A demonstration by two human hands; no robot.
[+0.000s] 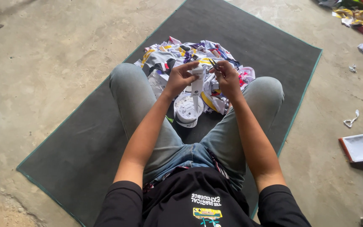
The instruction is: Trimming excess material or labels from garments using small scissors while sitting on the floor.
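Two hands are working above the middle of a dark grey floor mat (pixel 85 138). Left hand (pixel 180 77) is pinching the top of a narrow white fabric strip (pixel 197 84), which is hanging down toward a white round cap-like piece (pixel 186 111). Right hand (pixel 227 77) is closing around small dark scissors (pixel 213 64) beside the strip. Behind them, a heap of multicoloured cloth scraps (pixel 177 52) is lying near the mat's far edge.
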